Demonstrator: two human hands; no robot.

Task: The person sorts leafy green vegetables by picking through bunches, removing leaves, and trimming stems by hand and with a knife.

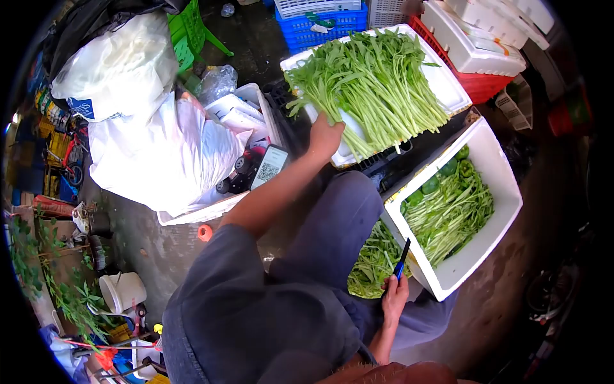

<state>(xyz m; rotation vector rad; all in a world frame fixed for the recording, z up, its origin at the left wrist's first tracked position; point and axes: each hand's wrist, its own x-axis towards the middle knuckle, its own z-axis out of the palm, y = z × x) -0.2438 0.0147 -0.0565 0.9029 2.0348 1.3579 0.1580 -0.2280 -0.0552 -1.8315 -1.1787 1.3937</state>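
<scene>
My left hand (326, 137) reaches to the near left edge of a heap of long-stemmed leafy greens (377, 89). Its fingers close around some stalks and are partly hidden by them. The greens lie on a white foam lid (444, 83). My right hand (396, 296), lower down by my knee, is wrapped round the blue handle of a knife (401, 261) whose dark blade points up. Just beside it, cut stems and leaves (368, 265) lie low by my leg. A tilted white foam box (505, 192) holds more cut greens (457, 211) and round green vegetables (430, 185).
To the left, a white crate (185, 217) holds large white plastic bags (147, 137) and a phone-like panel with a QR code (269, 168). Behind stand a blue crate (320, 29), a red crate (489, 88), foam boxes (473, 48) and a green chair (195, 32). Orange tape (204, 232) lies on the floor.
</scene>
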